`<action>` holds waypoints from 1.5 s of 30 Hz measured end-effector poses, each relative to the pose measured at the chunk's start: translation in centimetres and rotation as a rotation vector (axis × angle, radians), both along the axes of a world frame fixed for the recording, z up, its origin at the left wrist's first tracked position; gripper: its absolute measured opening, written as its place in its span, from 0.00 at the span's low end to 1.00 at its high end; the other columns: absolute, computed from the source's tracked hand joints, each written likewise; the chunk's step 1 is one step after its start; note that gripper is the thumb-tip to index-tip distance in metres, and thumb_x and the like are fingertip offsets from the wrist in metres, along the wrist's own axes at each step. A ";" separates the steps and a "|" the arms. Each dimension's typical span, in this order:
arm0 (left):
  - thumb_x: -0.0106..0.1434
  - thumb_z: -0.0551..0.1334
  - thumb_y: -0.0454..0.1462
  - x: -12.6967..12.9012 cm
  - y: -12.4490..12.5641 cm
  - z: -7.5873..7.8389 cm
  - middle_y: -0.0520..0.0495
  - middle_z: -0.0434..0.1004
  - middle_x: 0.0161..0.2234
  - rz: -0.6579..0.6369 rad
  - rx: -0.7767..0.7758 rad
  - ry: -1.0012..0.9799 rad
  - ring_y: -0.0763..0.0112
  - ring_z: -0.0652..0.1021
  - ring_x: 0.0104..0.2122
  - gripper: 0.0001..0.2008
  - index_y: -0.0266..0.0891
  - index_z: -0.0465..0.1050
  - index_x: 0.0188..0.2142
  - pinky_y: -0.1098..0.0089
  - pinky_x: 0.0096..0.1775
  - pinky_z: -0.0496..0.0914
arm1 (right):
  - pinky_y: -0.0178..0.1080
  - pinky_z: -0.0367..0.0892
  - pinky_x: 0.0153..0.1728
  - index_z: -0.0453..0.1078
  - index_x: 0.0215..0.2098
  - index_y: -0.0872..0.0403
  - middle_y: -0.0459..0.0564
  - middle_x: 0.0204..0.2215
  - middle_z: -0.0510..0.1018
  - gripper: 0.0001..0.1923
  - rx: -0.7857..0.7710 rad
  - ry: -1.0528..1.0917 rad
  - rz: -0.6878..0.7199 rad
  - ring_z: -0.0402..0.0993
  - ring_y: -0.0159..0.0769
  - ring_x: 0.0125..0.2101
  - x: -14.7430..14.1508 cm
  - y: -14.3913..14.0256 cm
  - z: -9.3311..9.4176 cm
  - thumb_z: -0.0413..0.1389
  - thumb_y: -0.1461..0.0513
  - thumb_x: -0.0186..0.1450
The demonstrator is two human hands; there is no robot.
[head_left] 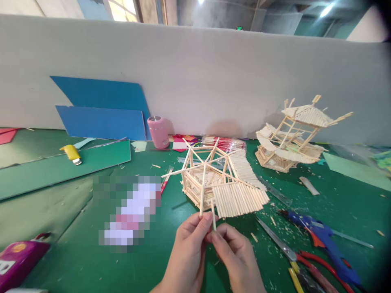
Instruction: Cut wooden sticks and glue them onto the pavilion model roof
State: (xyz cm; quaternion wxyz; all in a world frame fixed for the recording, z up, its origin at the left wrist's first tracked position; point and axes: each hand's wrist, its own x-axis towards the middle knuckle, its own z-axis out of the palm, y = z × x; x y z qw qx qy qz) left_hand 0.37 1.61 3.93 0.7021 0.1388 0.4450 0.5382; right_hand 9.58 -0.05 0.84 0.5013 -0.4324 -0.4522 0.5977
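Pinching with both hands, you hold thin wooden sticks at the near edge of the stick model [214, 179], which sits on the green mat [76, 244] in the middle of the table. Your left hand [191, 244] closes thumb and fingers on the long stick [202, 191] that rises toward the model's hub. Your right hand [236, 254] grips a shorter stick [213, 213] just beside it, next to the flat panel of sticks on the model's right. A finished stick pavilion [291, 136] stands well apart at the back right. The blue glue gun [320, 240] and red-handled pliers [305, 264] lie to your right. A pink cup [158, 132] stands near the wall.
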 end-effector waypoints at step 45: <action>0.59 0.60 0.37 0.0 2.1 -1.2 0.53 0.66 0.23 -0.129 0.205 -0.028 0.78 0.62 0.23 0.08 0.35 0.70 0.26 0.78 0.27 0.60 | 0.31 0.47 0.19 0.70 0.24 0.54 0.37 0.13 0.56 0.13 -0.204 0.361 -0.152 0.44 0.23 0.16 -2.1 0.8 -1.8 0.61 0.53 0.55</action>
